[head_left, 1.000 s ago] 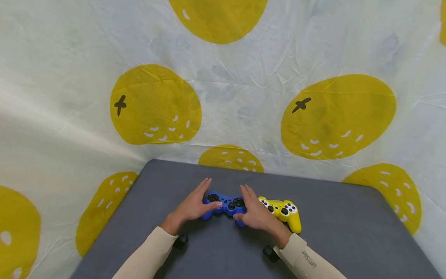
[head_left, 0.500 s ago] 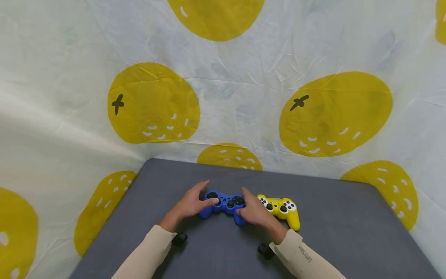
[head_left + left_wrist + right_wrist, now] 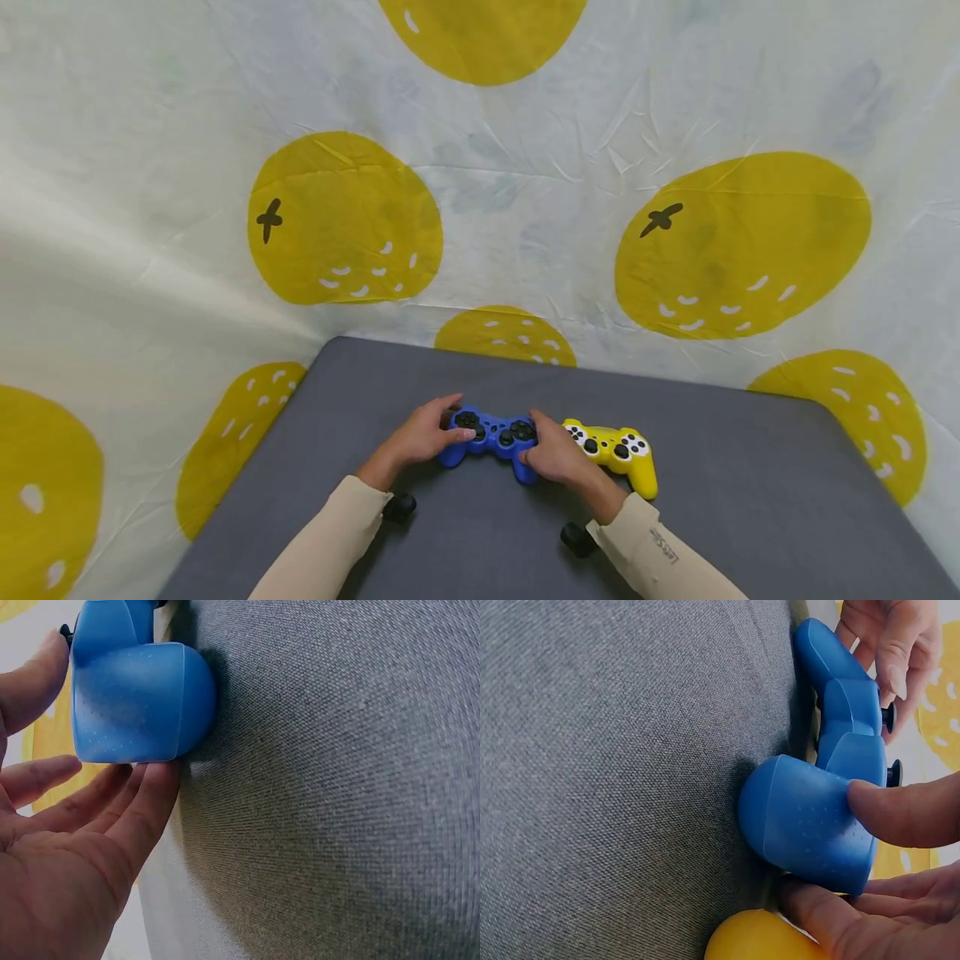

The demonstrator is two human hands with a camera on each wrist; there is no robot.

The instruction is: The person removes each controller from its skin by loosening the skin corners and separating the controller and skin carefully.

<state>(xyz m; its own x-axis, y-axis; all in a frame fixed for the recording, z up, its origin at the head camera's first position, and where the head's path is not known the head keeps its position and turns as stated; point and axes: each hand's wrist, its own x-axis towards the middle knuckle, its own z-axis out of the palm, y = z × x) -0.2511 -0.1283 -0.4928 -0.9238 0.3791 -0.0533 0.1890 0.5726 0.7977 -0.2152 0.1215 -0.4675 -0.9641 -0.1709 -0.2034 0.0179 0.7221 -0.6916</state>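
A blue game controller (image 3: pixel 492 432) with black sticks and buttons lies on the grey surface. My left hand (image 3: pixel 422 435) holds its left end, thumb over the left stick and fingers along the outer side. In the left wrist view, those fingers meet the side of the blue grip (image 3: pixel 131 705). At the right end, my right hand (image 3: pixel 557 452) grips the controller between thumb and fingers; the right wrist view has the thumb (image 3: pixel 907 814) pressed on the right grip. A yellow game controller (image 3: pixel 604 440) with white button areas lies just right of that hand, partly behind it.
The grey padded table (image 3: pixel 712 483) extends on both sides and toward me. A white cloth (image 3: pixel 525 233) with yellow fruit prints hangs behind it and along the left. Black wrist cameras (image 3: pixel 577 540) sit under the cuffs.
Both hands have closed in on the blue controller from its two sides, their raised fingers coming down around its ends. The yellow controller stays put; the head view shifts slightly.
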